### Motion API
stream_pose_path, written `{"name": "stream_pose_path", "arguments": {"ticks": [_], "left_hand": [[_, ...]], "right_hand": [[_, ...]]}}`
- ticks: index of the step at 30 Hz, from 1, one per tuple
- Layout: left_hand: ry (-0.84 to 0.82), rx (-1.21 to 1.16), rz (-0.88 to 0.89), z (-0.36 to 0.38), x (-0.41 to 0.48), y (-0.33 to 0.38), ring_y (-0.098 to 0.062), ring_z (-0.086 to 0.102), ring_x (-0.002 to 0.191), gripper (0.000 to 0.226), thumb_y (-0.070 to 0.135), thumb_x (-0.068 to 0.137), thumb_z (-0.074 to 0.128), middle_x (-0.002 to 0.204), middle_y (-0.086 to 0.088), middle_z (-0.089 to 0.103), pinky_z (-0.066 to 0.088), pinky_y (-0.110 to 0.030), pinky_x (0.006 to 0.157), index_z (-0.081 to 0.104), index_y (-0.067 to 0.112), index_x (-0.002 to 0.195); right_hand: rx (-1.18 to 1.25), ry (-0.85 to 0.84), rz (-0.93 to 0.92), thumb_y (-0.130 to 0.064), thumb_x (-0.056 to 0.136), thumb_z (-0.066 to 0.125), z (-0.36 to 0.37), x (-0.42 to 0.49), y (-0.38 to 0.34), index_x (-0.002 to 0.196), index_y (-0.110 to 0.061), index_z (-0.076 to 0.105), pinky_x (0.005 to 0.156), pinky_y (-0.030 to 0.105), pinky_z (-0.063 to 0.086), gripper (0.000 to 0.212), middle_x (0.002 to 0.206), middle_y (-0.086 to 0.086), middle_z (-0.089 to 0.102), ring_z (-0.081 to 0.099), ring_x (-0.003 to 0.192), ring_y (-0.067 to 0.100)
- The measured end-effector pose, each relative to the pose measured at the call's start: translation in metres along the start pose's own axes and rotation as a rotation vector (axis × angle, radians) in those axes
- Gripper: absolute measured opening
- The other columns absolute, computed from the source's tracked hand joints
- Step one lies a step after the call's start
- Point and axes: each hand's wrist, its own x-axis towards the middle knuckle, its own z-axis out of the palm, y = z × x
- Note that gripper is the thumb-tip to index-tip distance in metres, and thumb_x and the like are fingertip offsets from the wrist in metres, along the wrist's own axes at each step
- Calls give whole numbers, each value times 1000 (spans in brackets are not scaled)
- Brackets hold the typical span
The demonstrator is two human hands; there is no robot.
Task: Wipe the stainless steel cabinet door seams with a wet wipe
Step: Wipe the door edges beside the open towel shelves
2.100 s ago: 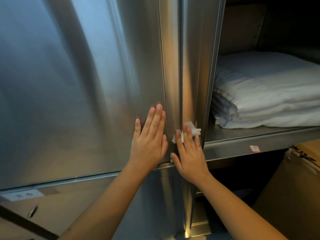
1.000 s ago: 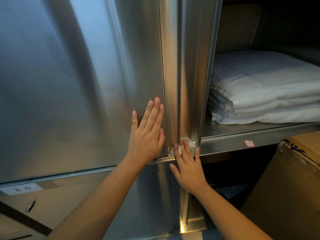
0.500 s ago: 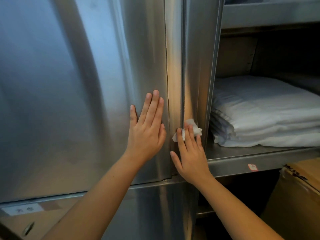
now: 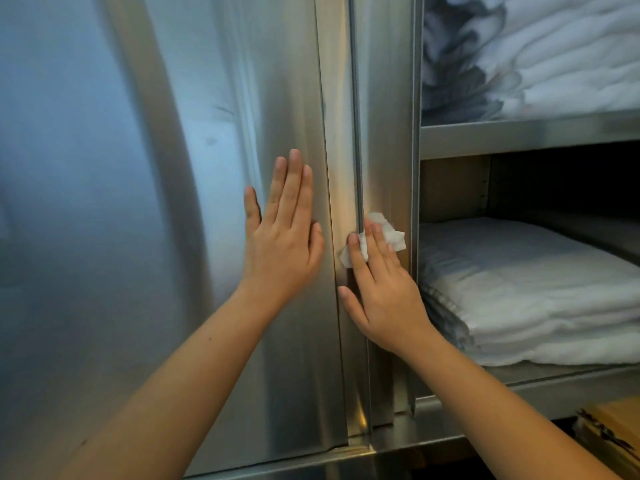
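Stainless steel cabinet door [image 4: 166, 188] fills the left and middle of the head view, closed, its brushed face catching bluish light. Along its right edge runs a dark vertical seam [image 4: 355, 116], with a narrow steel panel [image 4: 384, 116] just beyond it.

The left hand [image 4: 282, 237] lies flat on the door just left of the seam. Its fingers are straight and close together, pointing up, the thumb is spread out to the side, and it holds nothing.

The right hand [image 4: 382, 292] is lower and to the right, laid across the seam. Its fingers are straight and press a wet wipe [image 4: 393, 233] against the metal. The crumpled white wipe sits right on the seam. It sticks out past the fingertips toward the narrow panel, and a corner shows on the left below the index finger. A strip of it shows between the index and middle fingers. The thumb rests apart on the steel, lower down.

To the right the cabinet stands open. An upper shelf [image 4: 519, 136] carries a pile of white linen [image 4: 561, 53], blurred at the top of the view. A lower shelf [image 4: 571, 386] carries folded white bedding [image 4: 540, 289] stacked in layers. The corner of a cardboard box [image 4: 614, 434] shows at the bottom right, below that shelf.
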Motion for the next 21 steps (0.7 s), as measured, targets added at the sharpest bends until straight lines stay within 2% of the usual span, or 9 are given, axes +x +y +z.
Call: {"name": "stream_pose_path", "arguments": {"ticks": [3, 9, 13, 18, 21], "left_hand": [[27, 24, 9, -4, 23, -5, -30, 16, 140, 61, 21, 88, 35, 151, -19, 20, -2, -47, 112, 22, -1, 143], [83, 57, 29, -12, 64, -14, -28, 17, 139, 60, 25, 88, 30, 150, -17, 24, 5, -49, 110, 28, -1, 142], [81, 51, 0, -16, 90, -19, -23, 7, 142, 62, 29, 89, 23, 153, -9, 9, 1, -49, 111, 19, 4, 145], [47, 87, -20, -22, 115, -28, -17, -7, 142, 64, 35, 89, 13, 153, -3, -7, -10, -44, 111, 3, 10, 146], [45, 104, -25, -27, 128, -33, -16, -10, 142, 63, 37, 88, 9, 154, -2, -9, -11, -43, 111, -3, 12, 145]], "right_hand": [[-21, 15, -29, -37, 93, 38, -6, 15, 4, 138, 5, 30, 103, 51, 39, 62, 147, 26, 20, 22, 137, 42], [-33, 49, -32, -38, 91, 38, -21, 52, 8, 137, 7, 34, 100, 52, 41, 64, 145, 29, 26, 23, 135, 44], [-35, 75, -31, -38, 90, 38, -39, 88, 11, 137, 6, 35, 98, 52, 44, 64, 145, 28, 26, 24, 135, 43], [-67, 69, -56, -36, 96, 45, -55, 127, 21, 144, 0, 21, 109, 45, 28, 64, 153, 21, 9, 6, 142, 33], [-98, 71, -59, -39, 97, 40, -62, 148, 25, 146, -4, 14, 112, 41, 21, 66, 154, 18, 1, -2, 143, 29]]}}
